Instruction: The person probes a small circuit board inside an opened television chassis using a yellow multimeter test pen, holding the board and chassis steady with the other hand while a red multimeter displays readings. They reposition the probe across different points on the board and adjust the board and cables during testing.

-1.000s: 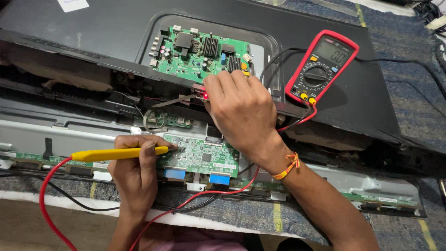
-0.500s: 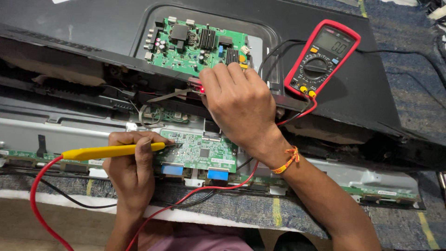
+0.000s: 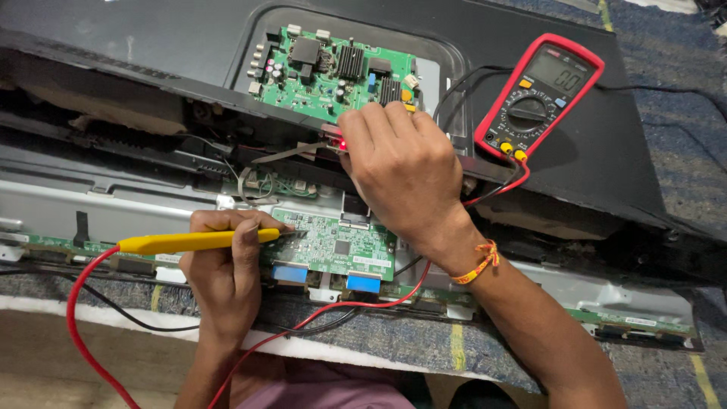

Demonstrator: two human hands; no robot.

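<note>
Head view: the left hand (image 3: 227, 276) is closed around a yellow test probe (image 3: 189, 241), thumb and fingers wrapped over its forward end. The probe lies nearly level, its long axis running left to right, with the red lead (image 3: 72, 318) leaving its tail at the left and looping down toward the bottom edge. Its tip points right and sits at the left edge of the small green circuit board (image 3: 333, 246). It looks to be touching a point there, though the contact itself is too fine to make out. That board lies directly right of the left hand, just beyond the probe tip, with two blue connectors (image 3: 291, 273) along its lower edge.

The right hand (image 3: 405, 170) is further up and to the right, fingers curled down and pinched on a small red-tipped object (image 3: 338, 143), probably the second probe. The fingers cover most of it, so its body and direction cannot be read. It sits at the lower rim of the opening that holds the larger green main board (image 3: 333, 72), above the small board and well apart from the yellow probe's tip.

A red-cased multimeter (image 3: 539, 95) rests on the black back panel (image 3: 151, 45) just right of the right hand, its leads running under the wrist, which wears an orange thread band (image 3: 478, 261). Of the two hands, the left is the nearer to the small board.
</note>
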